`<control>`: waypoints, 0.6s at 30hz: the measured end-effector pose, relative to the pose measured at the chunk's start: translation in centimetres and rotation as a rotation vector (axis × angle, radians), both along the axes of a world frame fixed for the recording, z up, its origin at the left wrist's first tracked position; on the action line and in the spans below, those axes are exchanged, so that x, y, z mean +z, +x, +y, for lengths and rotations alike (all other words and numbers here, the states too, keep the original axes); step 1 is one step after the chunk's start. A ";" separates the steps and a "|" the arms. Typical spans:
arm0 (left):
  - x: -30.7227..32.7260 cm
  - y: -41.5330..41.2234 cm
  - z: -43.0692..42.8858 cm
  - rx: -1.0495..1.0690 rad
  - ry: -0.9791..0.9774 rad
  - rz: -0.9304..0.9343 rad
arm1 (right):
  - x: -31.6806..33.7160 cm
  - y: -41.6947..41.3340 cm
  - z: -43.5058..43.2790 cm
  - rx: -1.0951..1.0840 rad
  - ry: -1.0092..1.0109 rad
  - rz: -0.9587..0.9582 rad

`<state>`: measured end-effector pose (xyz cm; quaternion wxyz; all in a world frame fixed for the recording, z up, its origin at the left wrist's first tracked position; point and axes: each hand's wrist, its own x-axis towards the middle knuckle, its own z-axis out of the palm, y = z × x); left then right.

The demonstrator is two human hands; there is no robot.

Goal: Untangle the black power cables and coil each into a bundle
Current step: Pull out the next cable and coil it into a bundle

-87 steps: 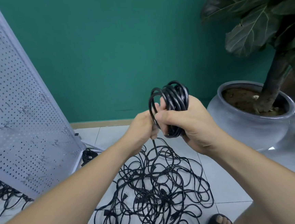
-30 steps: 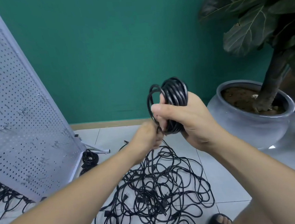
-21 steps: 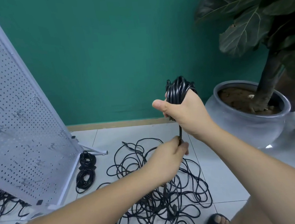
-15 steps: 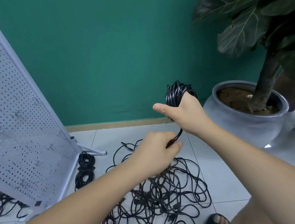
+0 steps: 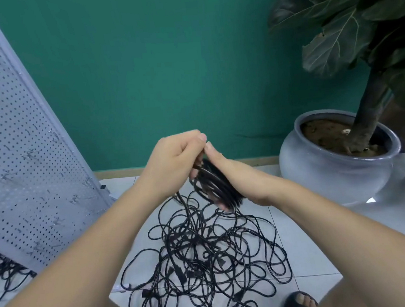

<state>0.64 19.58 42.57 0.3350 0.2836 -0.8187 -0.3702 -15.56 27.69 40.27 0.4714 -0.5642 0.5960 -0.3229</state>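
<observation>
A black coiled cable bundle (image 5: 217, 185) is wrapped around my right hand (image 5: 232, 172), whose fingers curl round the coil. My left hand (image 5: 173, 163) is raised to the top of the coil and pinches the loose strand of the same cable there. That strand runs down from my left hand into the tangled pile of black power cables (image 5: 205, 256) lying on the white tiled floor below both hands.
A white perforated panel (image 5: 20, 149) leans at the left, with more black cables (image 5: 1, 271) under it. A grey pot (image 5: 340, 173) with a large-leafed plant stands at the right. A green wall is behind. A sandalled foot (image 5: 299, 304) shows at the bottom.
My left hand rose from below the coil to its top, carrying the strand up. My right hand dropped and tilted the coil. The view shifted, hiding the small bundle by the panel.
</observation>
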 end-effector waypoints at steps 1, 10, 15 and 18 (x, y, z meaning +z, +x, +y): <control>-0.1 0.0 -0.3 0.008 0.027 0.021 | 0.0 0.3 0.3 0.056 0.024 -0.073; -1.8 0.0 -2.5 -0.018 0.330 0.030 | 0.6 -0.1 1.5 0.200 0.000 -0.316; -3.7 -0.4 -3.2 -0.045 0.485 0.020 | 1.5 -0.5 1.2 0.052 -0.123 -0.418; -5.4 0.0 -3.8 -0.034 0.510 -0.077 | 2.2 -1.2 1.0 -0.033 -0.218 -0.429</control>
